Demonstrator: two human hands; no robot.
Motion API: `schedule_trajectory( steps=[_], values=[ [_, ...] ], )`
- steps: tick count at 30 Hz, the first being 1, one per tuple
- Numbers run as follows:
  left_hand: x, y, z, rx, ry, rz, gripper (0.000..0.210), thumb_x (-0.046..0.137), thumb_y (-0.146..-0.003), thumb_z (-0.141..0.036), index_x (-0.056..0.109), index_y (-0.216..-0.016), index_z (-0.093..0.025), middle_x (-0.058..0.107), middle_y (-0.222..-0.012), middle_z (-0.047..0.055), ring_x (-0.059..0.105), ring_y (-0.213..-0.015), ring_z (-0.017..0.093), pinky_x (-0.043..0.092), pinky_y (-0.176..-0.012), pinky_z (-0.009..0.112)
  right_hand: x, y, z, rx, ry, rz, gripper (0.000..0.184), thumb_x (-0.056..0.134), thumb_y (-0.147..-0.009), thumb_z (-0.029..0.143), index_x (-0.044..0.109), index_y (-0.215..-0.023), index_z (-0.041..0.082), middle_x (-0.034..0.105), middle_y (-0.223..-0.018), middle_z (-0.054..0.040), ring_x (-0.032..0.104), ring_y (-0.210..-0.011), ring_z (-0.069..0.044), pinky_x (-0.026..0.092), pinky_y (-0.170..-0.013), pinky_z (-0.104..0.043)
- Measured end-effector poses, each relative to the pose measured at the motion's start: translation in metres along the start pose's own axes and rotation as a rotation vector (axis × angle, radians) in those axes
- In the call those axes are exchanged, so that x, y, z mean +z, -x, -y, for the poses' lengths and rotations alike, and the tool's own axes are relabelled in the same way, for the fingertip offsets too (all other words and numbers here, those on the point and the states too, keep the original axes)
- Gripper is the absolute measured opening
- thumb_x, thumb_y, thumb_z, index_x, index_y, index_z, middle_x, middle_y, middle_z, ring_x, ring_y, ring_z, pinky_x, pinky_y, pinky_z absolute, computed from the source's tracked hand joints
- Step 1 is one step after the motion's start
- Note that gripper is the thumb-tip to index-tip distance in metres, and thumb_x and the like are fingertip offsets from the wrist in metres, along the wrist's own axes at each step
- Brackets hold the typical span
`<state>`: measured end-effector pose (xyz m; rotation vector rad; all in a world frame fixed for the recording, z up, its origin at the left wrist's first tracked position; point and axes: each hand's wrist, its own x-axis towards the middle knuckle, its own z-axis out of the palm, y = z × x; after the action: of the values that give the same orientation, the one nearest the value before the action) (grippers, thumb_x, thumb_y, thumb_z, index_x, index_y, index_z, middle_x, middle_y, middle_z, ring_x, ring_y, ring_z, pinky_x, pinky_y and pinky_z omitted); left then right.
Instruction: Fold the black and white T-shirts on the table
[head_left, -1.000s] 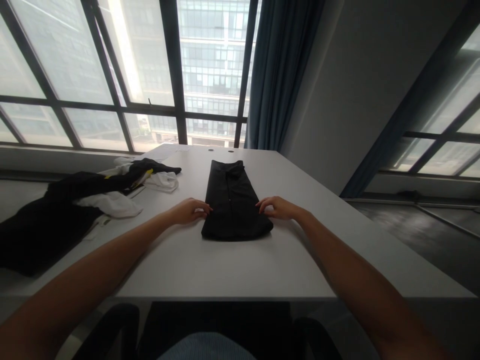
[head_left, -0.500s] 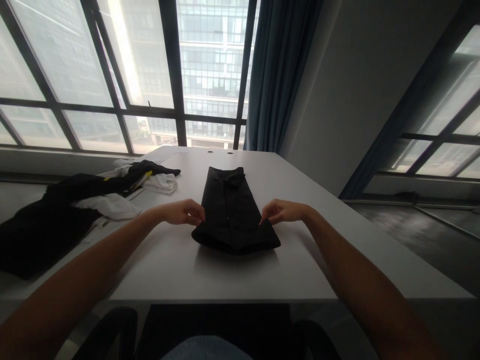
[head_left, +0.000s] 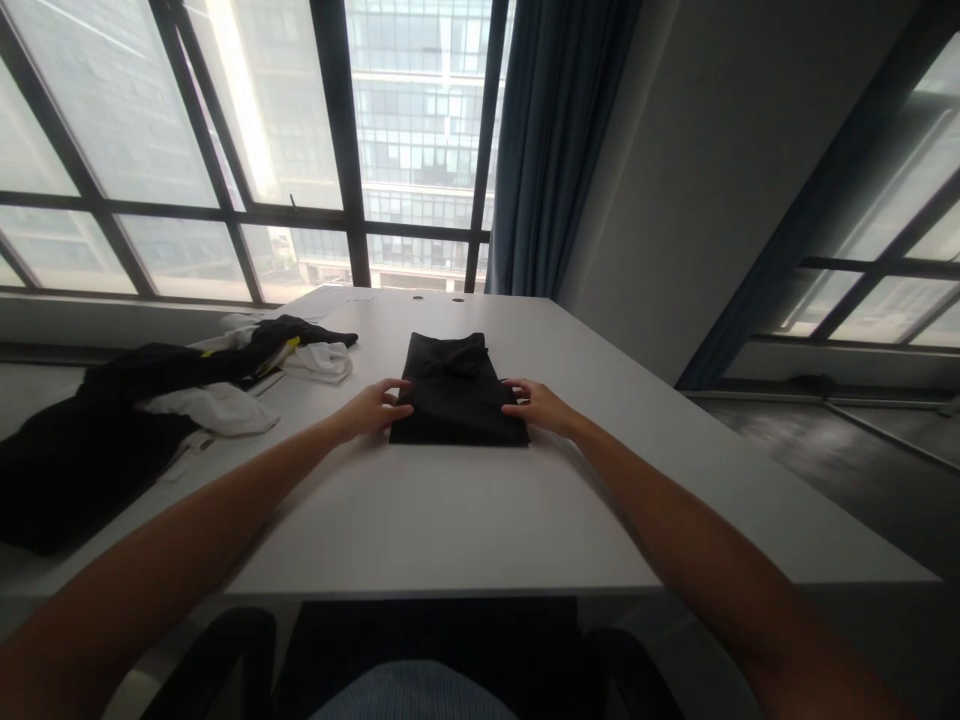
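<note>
Garment (head_left: pixel 459 418) is lying folded on white table (head_left: pixel 450 530) near windows (head_left: pixel 420 130). Left hand (head_left: pixel 369 411) and right hand (head_left: pixel 546 407), loosely spread, are touching it.

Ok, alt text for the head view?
Left hand and right hand touch opposite sides of a folded black garment on a white table. Black and white clothes lie heaped at left; windows and a blue curtain behind.

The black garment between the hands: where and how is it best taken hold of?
Likely by both sides of the black garment, near its straight front edge, left hand from the left, right hand from the right: it lies low and mostly flat, widening toward the front, so support from two sides seems steadier.
</note>
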<state>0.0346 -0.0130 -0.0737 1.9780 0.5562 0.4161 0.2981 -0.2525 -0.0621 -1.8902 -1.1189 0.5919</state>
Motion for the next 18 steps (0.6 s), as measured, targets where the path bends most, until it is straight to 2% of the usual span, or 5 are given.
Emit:
schedule_trajectory(
  steps=[4,7,10,14,18],
  values=[
    [-0.004,0.003,-0.003,0.141,-0.203,0.013,0.082,0.087,-0.058,-0.053,0.070,-0.131,-0.019,0.074,-0.111,0.011,0.068,-0.082,0.024,0.054,-0.075,0.037,0.006,-0.004,-0.003,-0.096,0.128,0.007,0.062,0.074,-0.080,0.010,0.062,-0.140,0.016,0.065,-0.140,-0.0129,0.070,-0.088,-0.017,0.060,-0.091,-0.038],
    [-0.005,0.007,-0.011,0.182,-0.322,0.015,0.084,0.082,-0.069,-0.047,0.062,-0.145,-0.019,0.077,-0.106,0.008,0.066,-0.071,0.021,0.054,-0.076,0.037,0.011,-0.006,-0.005,-0.219,0.204,-0.050,0.066,0.069,-0.082,0.011,0.058,-0.147,0.020,0.062,-0.145,-0.0114,0.069,-0.081,-0.015,0.059,-0.091,-0.039],
    [-0.005,0.011,-0.015,0.223,-0.398,-0.035,0.082,0.077,-0.076,-0.041,0.054,-0.153,-0.022,0.077,-0.111,0.008,0.063,-0.064,0.018,0.055,-0.075,0.036,0.014,-0.008,-0.009,-0.339,0.274,-0.114,0.067,0.066,-0.085,0.013,0.055,-0.150,0.024,0.055,-0.152,-0.0099,0.069,-0.087,-0.016,0.057,-0.095,-0.039],
    [-0.006,0.006,-0.006,0.217,-0.522,-0.045,0.085,0.080,-0.074,-0.043,0.055,-0.152,-0.020,0.074,-0.124,0.011,0.070,-0.078,0.024,0.056,-0.084,0.035,0.015,-0.012,-0.013,-0.267,0.450,-0.128,0.054,0.069,-0.086,0.017,0.065,-0.140,0.023,0.068,-0.135,-0.0094,0.068,-0.085,-0.017,0.056,-0.095,-0.038],
    [-0.010,0.000,0.005,0.146,-0.694,-0.006,0.073,0.074,-0.076,-0.059,0.067,-0.139,-0.023,0.063,-0.145,0.012,0.071,-0.103,0.032,0.053,-0.095,0.037,0.013,-0.011,-0.014,-0.255,0.565,-0.127,0.042,0.070,-0.088,0.018,0.071,-0.130,0.020,0.073,-0.126,-0.0098,0.069,-0.085,-0.018,0.055,-0.096,-0.037]
  ],
)
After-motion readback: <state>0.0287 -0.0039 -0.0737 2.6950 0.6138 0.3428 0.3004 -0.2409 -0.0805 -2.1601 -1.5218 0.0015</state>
